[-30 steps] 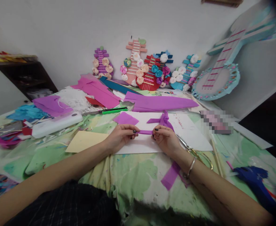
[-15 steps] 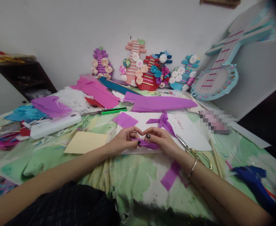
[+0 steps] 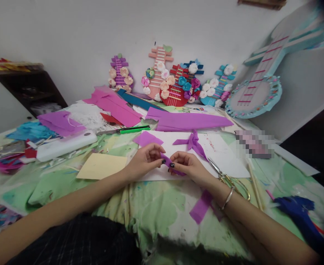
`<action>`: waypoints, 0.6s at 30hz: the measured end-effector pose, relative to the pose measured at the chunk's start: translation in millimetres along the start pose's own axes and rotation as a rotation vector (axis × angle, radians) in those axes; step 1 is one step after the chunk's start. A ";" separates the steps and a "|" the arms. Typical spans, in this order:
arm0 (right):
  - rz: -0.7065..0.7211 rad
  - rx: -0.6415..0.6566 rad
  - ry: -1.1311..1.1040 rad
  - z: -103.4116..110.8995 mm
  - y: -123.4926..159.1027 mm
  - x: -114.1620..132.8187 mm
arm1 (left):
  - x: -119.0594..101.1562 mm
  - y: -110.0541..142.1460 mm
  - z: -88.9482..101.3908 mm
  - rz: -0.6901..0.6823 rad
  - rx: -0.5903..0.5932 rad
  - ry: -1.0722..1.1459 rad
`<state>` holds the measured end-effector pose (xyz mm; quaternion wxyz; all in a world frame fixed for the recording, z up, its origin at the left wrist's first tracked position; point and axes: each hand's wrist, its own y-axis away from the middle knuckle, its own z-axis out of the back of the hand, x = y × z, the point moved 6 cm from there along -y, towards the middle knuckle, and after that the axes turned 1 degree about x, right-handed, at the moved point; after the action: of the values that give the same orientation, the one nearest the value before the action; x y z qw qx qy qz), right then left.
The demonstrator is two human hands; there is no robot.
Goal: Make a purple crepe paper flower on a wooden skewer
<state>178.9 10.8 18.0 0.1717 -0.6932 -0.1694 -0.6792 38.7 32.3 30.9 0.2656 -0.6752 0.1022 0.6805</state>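
Two hands: left hand (image 3: 148, 158) and right hand (image 3: 188, 165) close together above the white sheet (image 3: 229, 158).
Purple strip (image 3: 167, 162): between the two hands, over the near part of the sheet, slanting down from left to right.
Left grip: thumb and forefinger pinching the strip's upper end, the rest of the hand loosely curled.
Right grip: thumb and forefinger pressed together on the strip lower down; how much of it lies behind them cannot be told.
Scissors (image 3: 223, 175): blades on the sheet just beside the right hand, gold handles reaching over its edge onto the green patterned cloth (image 3: 156, 209).
Twisted purple piece (image 3: 194, 143): on the sheet, just beyond the right hand, one tail near the scissor tips.
Cream paper (image 3: 101, 166): on the cloth, beside the left forearm.
Purple scraps (image 3: 200, 208): on the cloth, near the right wrist.
Blue glue gun (image 3: 296, 208): at the right, apart from the hands.
Lute shapes (image 3: 174, 88): standing in a row by the wall, trimmed with flowers.
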 end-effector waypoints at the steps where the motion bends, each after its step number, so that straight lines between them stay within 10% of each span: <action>1: 0.006 0.012 -0.004 -1.9 0.6 1.1 | -0.4 0.5 -1.4 -0.006 0.014 -0.001; 18: 0.145 -0.122 -0.226 -15.6 3.5 0.0 | -34.8 17.2 -12.2 -0.425 -0.089 -0.265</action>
<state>166.8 0.4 18.3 0.1578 -0.7847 -0.0955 -0.5918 38.8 4.1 60.2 0.3838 -0.5974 -0.1080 0.6958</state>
